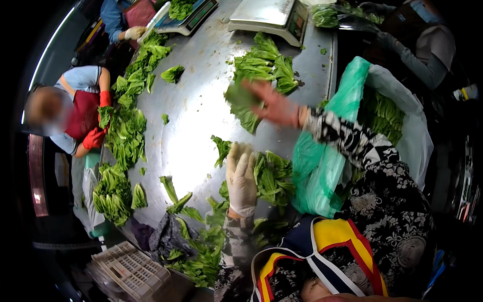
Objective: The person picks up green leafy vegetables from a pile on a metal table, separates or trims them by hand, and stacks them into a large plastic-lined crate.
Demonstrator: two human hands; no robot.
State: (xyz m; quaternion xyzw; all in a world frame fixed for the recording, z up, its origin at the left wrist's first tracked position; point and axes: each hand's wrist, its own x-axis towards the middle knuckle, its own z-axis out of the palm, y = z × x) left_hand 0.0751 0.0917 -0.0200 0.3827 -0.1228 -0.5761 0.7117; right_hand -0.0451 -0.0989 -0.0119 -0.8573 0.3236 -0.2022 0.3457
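Note:
My left hand [241, 177], in a white glove, lies over the metal table [196, 151] among leafy green lettuce heads [273, 177], its fingers pointing away from me; whether it grips a leaf is unclear. My right hand [275, 105], in a reddish glove and blurred, reaches forward with fingers spread at a blurred bunch of greens [241, 98]; a firm hold cannot be made out. Just beyond it lies a pile of lettuce [256, 66]. Loose leaves [203, 241] are spread left of my left forearm.
A green plastic bag [324, 151] lines a container of greens [385, 113] at my right. Scales [264, 19] stand at the far end. Co-workers [85, 109] stand at left, far left and far right. A cloth [171, 234] and plastic crate [130, 270] are near left.

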